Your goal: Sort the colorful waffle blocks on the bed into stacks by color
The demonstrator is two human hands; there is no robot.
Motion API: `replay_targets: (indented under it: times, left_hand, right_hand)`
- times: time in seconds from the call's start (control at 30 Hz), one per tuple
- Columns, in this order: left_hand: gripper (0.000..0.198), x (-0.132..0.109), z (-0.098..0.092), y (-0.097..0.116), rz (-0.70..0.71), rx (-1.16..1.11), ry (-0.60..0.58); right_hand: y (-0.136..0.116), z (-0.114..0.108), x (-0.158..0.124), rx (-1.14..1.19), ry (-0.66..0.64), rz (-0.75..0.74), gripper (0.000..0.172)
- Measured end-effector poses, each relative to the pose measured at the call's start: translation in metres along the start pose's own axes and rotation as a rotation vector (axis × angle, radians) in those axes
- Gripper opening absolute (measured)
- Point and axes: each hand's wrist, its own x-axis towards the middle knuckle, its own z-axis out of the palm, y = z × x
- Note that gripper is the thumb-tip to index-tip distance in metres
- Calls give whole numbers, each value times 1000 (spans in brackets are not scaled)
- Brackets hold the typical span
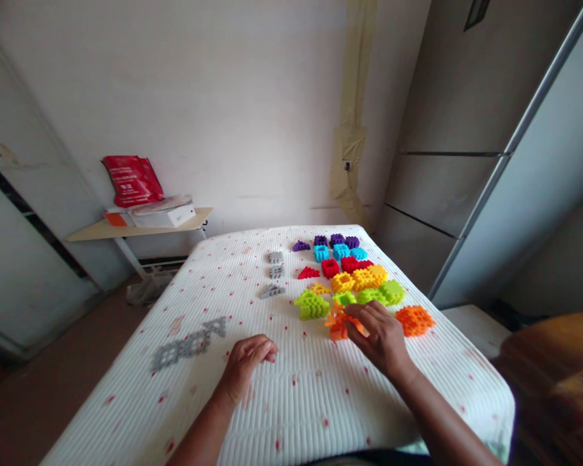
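Note:
On a white quilted cloth with red dots [291, 401], my left hand [251, 357] rests with its fingers curled together; what is inside them, if anything, is hidden. To the right, my right hand [376, 330] reaches over orange pieces [339, 323], with its thumb and fingers around one of them. Another orange stack [415, 321] lies right of that hand. Behind it are green pieces [311, 305], yellow pieces [364, 278], red pieces [330, 268], light blue pieces [341, 252] and purple pieces [337, 240]. Flat grey pieces [187, 346] lie left of my left hand.
Small grey pieces [275, 272] stand in a column near the table's middle. A side table [94, 231] at the left holds a red bag [133, 181] and a white box [165, 217]. A refrigerator [442, 175] stands at the right.

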Motion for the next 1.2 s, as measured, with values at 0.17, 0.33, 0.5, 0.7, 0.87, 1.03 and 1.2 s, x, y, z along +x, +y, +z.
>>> replay_targets:
  times: [0.17,0.33,0.5,0.7,0.87,1.03,1.2]
  left_hand:
    - [39,0,-2,-2,-3,14,-1]
    - [40,0,-2,-4,4,25,2]
    - [38,0,-1,-4,-21,-5,11]
    - [37,1,-1,-4,-15,-13,14]
    - [37,2,-1,0,-21,-29,11]
    - [38,1,2,5,-24,-40,10]
    - [33,1,-3,1,11,90,154]
  right_hand:
    - [14,-2,-5,-86,-93,80,16]
    - [14,2,-8,-91,-139,90,16]
    - [12,2,-9,-103,-163,88,16]
    - [11,2,-9,-89,-168,83,17]
    - [13,4,-11,-113,-189,82,16]
    - [14,5,-13,-125,-124,42,17]
    - [9,-1,-13,-82,92,-25,15]
